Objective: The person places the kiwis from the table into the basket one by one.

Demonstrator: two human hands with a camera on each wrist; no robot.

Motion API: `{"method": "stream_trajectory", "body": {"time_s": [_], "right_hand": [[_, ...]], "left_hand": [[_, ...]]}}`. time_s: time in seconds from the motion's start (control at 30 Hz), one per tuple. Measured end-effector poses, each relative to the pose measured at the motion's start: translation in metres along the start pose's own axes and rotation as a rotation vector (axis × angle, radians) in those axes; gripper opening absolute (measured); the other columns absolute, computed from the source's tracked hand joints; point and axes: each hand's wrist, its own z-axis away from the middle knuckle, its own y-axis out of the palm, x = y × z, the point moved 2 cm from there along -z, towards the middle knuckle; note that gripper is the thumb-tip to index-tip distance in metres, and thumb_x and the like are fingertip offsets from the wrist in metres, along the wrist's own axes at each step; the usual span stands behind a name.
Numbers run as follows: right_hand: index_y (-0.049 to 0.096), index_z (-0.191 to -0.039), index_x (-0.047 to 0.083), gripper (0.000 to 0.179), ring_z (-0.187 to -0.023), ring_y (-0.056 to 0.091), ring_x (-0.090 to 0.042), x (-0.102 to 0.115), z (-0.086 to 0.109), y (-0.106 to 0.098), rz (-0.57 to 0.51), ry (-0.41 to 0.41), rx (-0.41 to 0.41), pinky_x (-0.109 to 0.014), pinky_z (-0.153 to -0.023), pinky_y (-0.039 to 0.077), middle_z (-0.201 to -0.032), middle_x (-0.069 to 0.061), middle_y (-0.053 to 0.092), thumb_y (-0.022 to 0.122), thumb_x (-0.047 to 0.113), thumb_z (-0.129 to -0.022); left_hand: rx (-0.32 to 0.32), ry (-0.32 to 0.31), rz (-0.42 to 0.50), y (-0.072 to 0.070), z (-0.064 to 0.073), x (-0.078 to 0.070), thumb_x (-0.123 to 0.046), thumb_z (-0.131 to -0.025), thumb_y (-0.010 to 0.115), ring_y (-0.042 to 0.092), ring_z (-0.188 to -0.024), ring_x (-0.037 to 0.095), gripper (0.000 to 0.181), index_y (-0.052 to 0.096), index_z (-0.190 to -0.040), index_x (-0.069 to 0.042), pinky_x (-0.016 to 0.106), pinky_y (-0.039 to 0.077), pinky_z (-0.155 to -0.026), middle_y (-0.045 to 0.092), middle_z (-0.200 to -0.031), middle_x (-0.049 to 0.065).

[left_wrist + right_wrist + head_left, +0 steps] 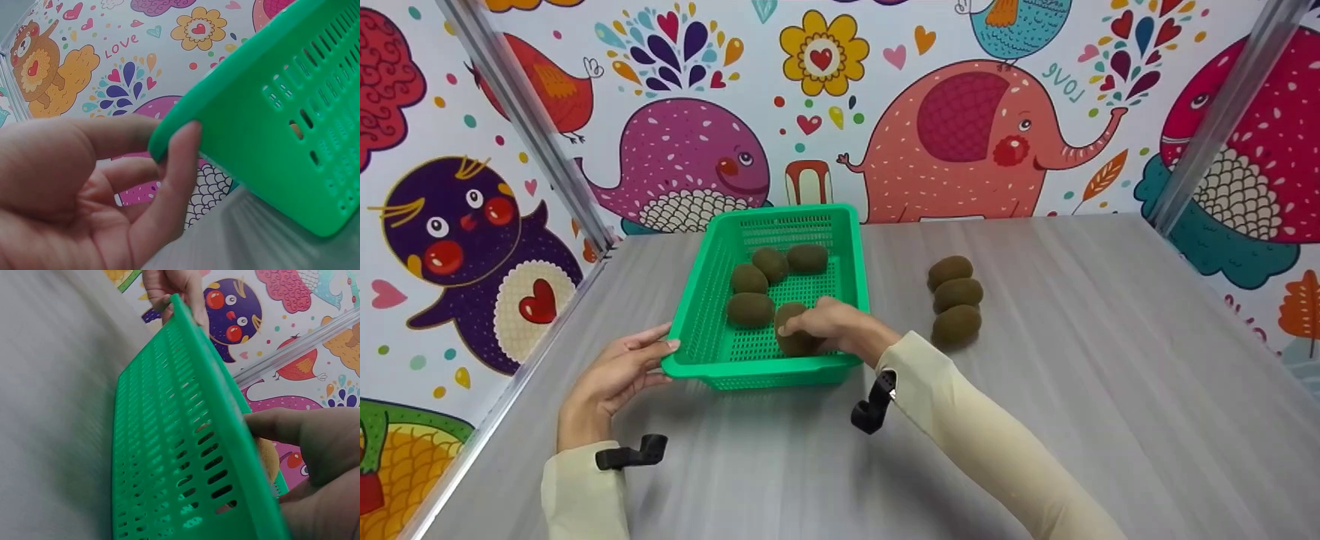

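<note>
Our left hand (615,375) has the green plastic basket (757,367) by its near left corner, rim pinched btwn thumb & fingers; the left wrist view shows that pinch up close. Our right hand (836,326) reaches over the basket's right side & grips the held kiwi (793,345), thumb on top; can't tell if the fruit touches the basket floor, b/c the hand covers part of it. Pos. of that kiwi: inside the basket, near end, right of centre.

W/ it in the basket are four other kiwis (751,310), brown & fuzzy, close together in a curve: one just left of the held fruit, the next two farther up the left & middle, the last at the far right. Basket has slotted walls & a mesh floor, & stands on the grey wood-grain table (1072,360), left of centre.

To the basket's right, well apart from it, three loose kiwis (958,295) lie in a near-to-far row, touching or nearly so.

Both our arms wear cream sleeves (982,427), each w/ a black wrist mount (874,403). Cartoon-print walls (825,127) stand at far, left & right sides, incl. a pink elephant (960,150) & a purple whale (690,150), w/ metal posts (1222,112) at the far corners.
</note>
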Motion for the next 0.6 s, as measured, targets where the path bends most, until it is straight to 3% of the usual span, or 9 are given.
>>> {"method": "stream_trajectory", "body": {"time_s": [0.27, 0.43, 0.53, 0.6], "right_hand": [[0.009, -0.159, -0.003, 0.087, -0.138, 0.038, -0.027, -0.0004, -0.0013, 0.0029, -0.036, -0.012, -0.01, -0.042, -0.118, 0.038, -0.164, -0.015, 0.02, 0.066, 0.008, -0.094], [0.012, -0.158, -0.005, 0.08, -0.123, 0.041, -0.027, -0.0018, -0.0031, 0.0034, -0.029, -0.007, -0.004, -0.036, -0.101, 0.044, -0.153, -0.016, 0.032, 0.06, 0.004, -0.095], [0.01, -0.159, -0.004, 0.079, -0.12, 0.04, -0.027, -0.0022, -0.0038, 0.0039, -0.04, -0.001, -0.003, -0.035, -0.093, 0.042, -0.153, -0.015, 0.031, 0.057, 0.001, -0.096], [0.007, -0.159, -0.004, 0.08, -0.123, 0.038, -0.027, -0.0028, -0.0045, 0.0043, -0.053, 0.003, -0.001, -0.035, -0.095, 0.042, -0.158, -0.014, 0.026, 0.056, 0.0, -0.096]], "left_hand": [[-0.008, -0.005, 0.01, 0.0008, -0.0009, -0.0009, -0.018, -0.102, 0.059, 0.072, -0.084, 0.005, 0.07, 0.021, -0.157, 0.004, 0.024, 0.061, -0.076, 0.075, -0.102, -0.009], [-0.009, -0.01, 0.006, 0.0006, -0.0005, -0.0004, -0.019, -0.102, 0.059, 0.072, -0.083, 0.005, 0.07, 0.021, -0.157, 0.004, 0.024, 0.061, -0.076, 0.075, -0.101, -0.009], [-0.004, -0.004, 0.009, 0.0004, -0.0004, 0.0001, -0.018, -0.102, 0.059, 0.073, -0.084, 0.005, 0.07, 0.021, -0.157, 0.004, 0.023, 0.061, -0.076, 0.075, -0.101, -0.008], [0.0, -0.002, 0.01, 0.0001, -0.0003, 0.0005, -0.018, -0.103, 0.058, 0.073, -0.084, 0.005, 0.07, 0.02, -0.157, 0.004, 0.023, 0.061, -0.075, 0.075, -0.101, -0.008]]}}
